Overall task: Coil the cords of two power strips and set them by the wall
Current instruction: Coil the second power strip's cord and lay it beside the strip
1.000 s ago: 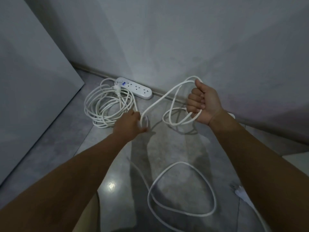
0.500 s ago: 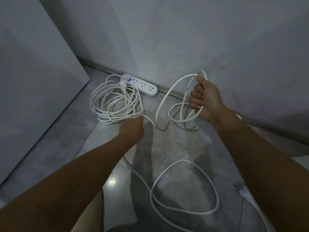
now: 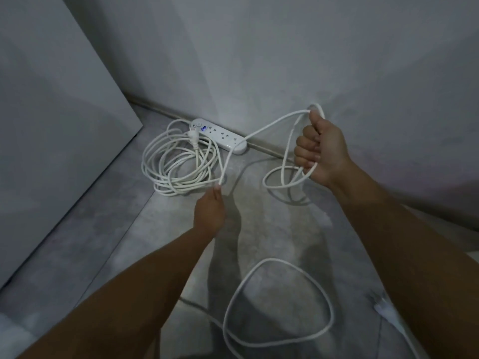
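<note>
A white power strip (image 3: 223,136) lies on the floor against the wall, its coiled cord (image 3: 178,161) heaped just in front of it with the plug on top. My right hand (image 3: 320,149) is raised and shut on a few hanging loops of a second white cord (image 3: 278,177). From that fist the cord runs down and left to my left hand (image 3: 211,211), which pinches it between fingertips. More of this cord lies slack on the floor (image 3: 278,304) in a wide loop below my arms. Its plug (image 3: 386,308) shows beside my right forearm.
A tall grey panel (image 3: 59,141) leans or stands at the left, meeting the floor in a diagonal edge. The grey wall (image 3: 285,60) with its skirting runs across the back. The floor is polished grey tile.
My left hand slid back along the cord toward me, drawing the stretch between both hands taut. My right hand rose slightly with its loops. The view shifted left and downward.
</note>
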